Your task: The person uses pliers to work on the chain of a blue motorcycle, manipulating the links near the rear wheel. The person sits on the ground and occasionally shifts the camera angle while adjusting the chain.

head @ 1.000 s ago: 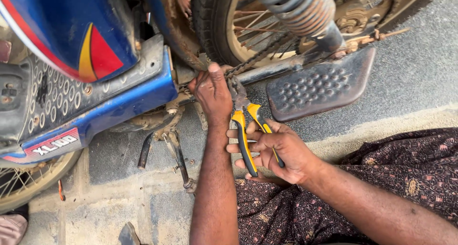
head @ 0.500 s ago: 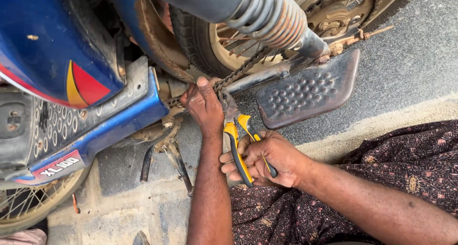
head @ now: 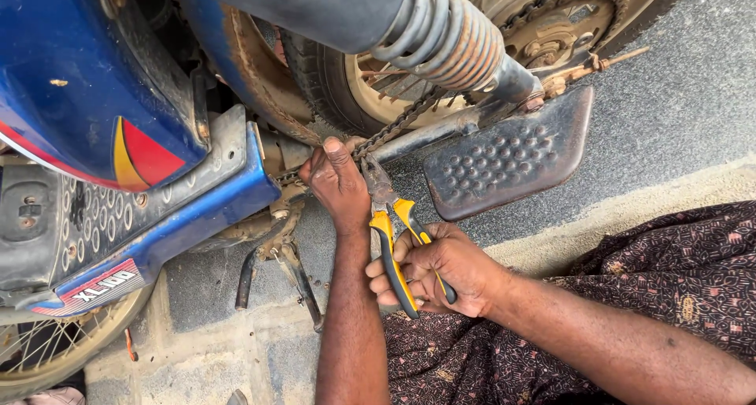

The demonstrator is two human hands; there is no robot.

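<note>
My left hand [head: 339,183] grips the rusty drive chain [head: 402,121] of a blue motorbike, just behind the blue side cover [head: 197,216]. My right hand [head: 441,271] holds yellow-and-black pliers [head: 391,239] by the handles. The pliers' jaws reach up to the chain right beside my left thumb. The chain runs up and right to the rear sprocket [head: 567,19].
A dimpled metal footrest plate [head: 508,157] sits right of the hands. Above it are the coil shock absorber [head: 449,35] and the rear tyre [head: 331,82]. A side stand [head: 295,271] hangs below. A spoked wheel [head: 47,350] is at lower left. Patterned dark cloth [head: 677,263] covers my lap.
The view has shifted a little; the bike sits slightly lower and to the right. Both hands stay on the chain and the pliers in much the same grip.
</note>
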